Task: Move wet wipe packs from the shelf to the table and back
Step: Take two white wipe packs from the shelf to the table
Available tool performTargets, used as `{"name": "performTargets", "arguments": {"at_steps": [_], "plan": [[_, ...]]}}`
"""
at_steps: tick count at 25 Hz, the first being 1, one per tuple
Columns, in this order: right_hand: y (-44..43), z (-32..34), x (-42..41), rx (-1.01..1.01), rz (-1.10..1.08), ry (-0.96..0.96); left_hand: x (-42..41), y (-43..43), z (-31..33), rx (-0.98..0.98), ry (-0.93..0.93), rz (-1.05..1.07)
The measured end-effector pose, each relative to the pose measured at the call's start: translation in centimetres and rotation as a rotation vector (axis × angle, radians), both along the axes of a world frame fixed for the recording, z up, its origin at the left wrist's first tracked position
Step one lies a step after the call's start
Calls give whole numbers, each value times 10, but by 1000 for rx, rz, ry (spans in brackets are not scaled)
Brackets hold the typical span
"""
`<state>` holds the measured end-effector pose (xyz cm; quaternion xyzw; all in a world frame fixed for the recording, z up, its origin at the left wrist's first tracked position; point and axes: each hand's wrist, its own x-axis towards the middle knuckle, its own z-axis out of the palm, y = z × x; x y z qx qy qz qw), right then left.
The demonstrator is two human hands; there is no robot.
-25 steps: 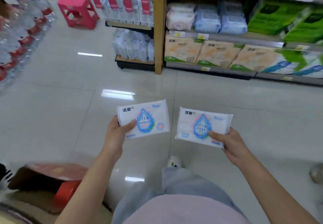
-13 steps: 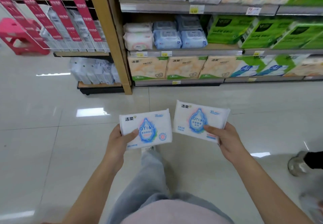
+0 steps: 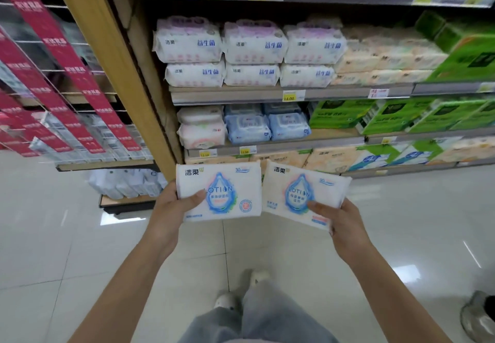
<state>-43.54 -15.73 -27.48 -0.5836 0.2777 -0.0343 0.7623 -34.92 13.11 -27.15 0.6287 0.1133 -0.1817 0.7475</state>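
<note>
My left hand (image 3: 174,208) grips a flat white wet wipe pack (image 3: 227,182) with a blue drop print, thumb on its front. My right hand (image 3: 337,222) holds a second, identical wet wipe pack (image 3: 297,192), tilted slightly down to the right. Both packs are held side by side at waist height over the floor, nearly touching. Right behind them stands the shelf (image 3: 267,95), stocked with white, pink and blue tissue and wipe packs.
A wooden post (image 3: 112,61) marks the shelf's left end, with a wire rack of red-labelled goods (image 3: 53,88) beside it. Green boxes (image 3: 401,115) fill the right shelves. Another person's shoe (image 3: 479,316) is at the lower right. Glossy tiled floor lies underfoot.
The view has swung up and closer to the shelf. Both hands have kept their packs and drawn nearer together; the pink stool and bottles at the left are out of sight.
</note>
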Motion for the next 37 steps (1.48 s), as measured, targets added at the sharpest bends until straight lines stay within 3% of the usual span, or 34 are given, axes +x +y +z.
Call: {"name": "performTargets", "arguments": {"at_steps": [9,21,31,34,37], "plan": [[-27,47,197,-53,190,-148,133,-29,46,-86,-135,114],[21,213,393,-162,405,-572,226,0,139,-172,-372,118],[92,233,498,-243,489,-574,247,7,158,-209,-399,164],[102,226,506,-358,419,-538,245,9,159,-207,-392,158],[107,220,509,-744,279,-478,244,12,159,-187,-380,188]]}}
